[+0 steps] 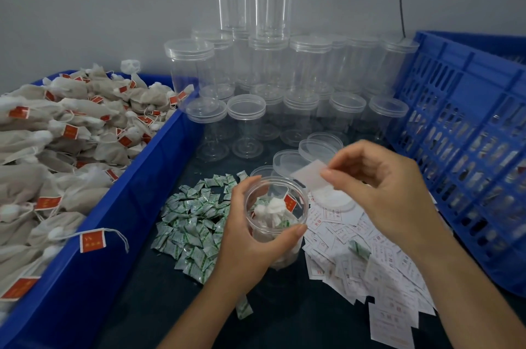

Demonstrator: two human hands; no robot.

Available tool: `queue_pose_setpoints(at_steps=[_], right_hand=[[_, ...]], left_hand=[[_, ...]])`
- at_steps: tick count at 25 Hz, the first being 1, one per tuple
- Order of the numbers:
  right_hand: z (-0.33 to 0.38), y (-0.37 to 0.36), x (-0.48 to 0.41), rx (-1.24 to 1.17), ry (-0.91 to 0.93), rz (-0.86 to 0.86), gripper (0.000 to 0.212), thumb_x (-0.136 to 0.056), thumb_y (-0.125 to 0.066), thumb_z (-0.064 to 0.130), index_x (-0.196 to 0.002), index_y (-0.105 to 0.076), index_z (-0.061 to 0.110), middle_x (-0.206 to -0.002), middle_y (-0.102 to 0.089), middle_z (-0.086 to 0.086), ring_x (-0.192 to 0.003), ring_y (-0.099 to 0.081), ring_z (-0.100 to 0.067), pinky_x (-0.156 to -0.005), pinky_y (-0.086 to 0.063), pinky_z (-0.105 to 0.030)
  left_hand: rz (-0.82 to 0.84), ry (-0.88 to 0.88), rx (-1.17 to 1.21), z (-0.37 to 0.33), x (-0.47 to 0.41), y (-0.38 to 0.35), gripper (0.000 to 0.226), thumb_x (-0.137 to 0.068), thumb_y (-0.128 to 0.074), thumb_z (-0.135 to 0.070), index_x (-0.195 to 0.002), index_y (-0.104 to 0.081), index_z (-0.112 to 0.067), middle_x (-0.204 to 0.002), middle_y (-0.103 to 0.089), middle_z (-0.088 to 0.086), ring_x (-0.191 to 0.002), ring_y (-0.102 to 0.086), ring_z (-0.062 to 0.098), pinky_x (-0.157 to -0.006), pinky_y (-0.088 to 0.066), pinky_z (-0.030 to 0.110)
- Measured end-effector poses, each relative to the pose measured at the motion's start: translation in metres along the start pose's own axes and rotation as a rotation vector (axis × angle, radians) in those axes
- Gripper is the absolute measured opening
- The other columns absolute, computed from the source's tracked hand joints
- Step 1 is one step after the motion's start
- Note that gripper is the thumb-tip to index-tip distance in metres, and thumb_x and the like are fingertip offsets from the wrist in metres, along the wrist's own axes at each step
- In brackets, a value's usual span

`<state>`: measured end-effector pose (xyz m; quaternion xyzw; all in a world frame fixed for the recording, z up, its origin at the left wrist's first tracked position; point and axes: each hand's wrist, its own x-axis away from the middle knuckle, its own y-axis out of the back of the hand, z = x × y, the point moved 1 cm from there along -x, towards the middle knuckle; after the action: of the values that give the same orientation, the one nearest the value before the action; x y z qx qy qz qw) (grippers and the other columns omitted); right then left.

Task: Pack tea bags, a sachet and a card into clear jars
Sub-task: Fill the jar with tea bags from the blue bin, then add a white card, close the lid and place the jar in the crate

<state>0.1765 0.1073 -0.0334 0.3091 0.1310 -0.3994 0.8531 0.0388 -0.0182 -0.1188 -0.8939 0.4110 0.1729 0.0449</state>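
My left hand [250, 237] grips an open clear jar [277, 218] just above the dark table. Inside it lie white tea bags with a red tag and a green-printed sachet. My right hand [381, 186] pinches a small white card [308, 175] over the jar's right rim. A heap of green-and-white sachets [193, 223] lies left of the jar. A spread of white cards with red print [367, 257] lies to its right. Beige tea bags with red tags [57, 144] fill the blue bin [136, 198] on the left.
Empty lidded clear jars [284, 87] stand stacked against the grey wall behind. Loose clear lids [307, 152] lie just beyond the held jar. A blue slatted crate [469, 149] holding filled jars borders the right side.
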Motion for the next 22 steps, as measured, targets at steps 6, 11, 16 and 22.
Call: queue_pose_setpoints(at_steps=[6,11,16,22], right_hand=[[0.010,-0.038,-0.005,0.345,0.106,0.384,0.018,-0.092,-0.068,0.006,-0.092,-0.075,0.023,-0.083,-0.068,0.018,-0.084,-0.062,0.000,-0.076,-0.046,-0.011],[0.012,-0.025,-0.014,0.254,0.016,0.500,0.019,-0.096,-0.065,0.017,-0.101,-0.076,0.032,-0.090,-0.072,0.021,-0.091,-0.063,0.007,-0.081,-0.045,-0.008],[0.022,-0.013,-0.030,0.393,-0.015,0.393,0.062,-0.079,-0.039,0.079,-0.117,-0.063,0.036,-0.109,-0.063,0.021,-0.088,-0.058,0.004,-0.074,-0.045,-0.015],[0.042,0.007,-0.044,0.816,0.121,0.519,0.091,-0.071,-0.038,0.093,-0.142,-0.039,0.035,-0.121,-0.050,0.014,-0.102,-0.055,-0.009,-0.079,-0.044,-0.034]], left_hand=[[0.006,-0.028,0.023,-0.002,0.001,-0.001,0.075,-0.064,-0.081,-0.033,-0.128,-0.042,-0.029,-0.116,-0.059,-0.022,-0.111,-0.057,-0.002,-0.086,-0.043,0.005],[0.033,0.011,0.044,0.001,0.000,0.001,0.084,-0.062,-0.084,-0.036,-0.132,-0.038,-0.033,-0.118,-0.058,-0.025,-0.111,-0.057,-0.002,-0.085,-0.044,0.006],[0.129,0.147,0.107,0.015,0.011,0.003,0.111,-0.051,-0.095,-0.022,-0.137,-0.030,-0.046,-0.122,-0.053,-0.033,-0.116,-0.052,-0.010,-0.083,-0.046,0.006],[0.097,-0.019,0.113,-0.029,-0.020,-0.033,0.075,-0.055,-0.086,-0.006,-0.117,-0.048,-0.025,-0.100,-0.067,-0.024,-0.087,-0.067,-0.005,-0.064,-0.053,0.010]])
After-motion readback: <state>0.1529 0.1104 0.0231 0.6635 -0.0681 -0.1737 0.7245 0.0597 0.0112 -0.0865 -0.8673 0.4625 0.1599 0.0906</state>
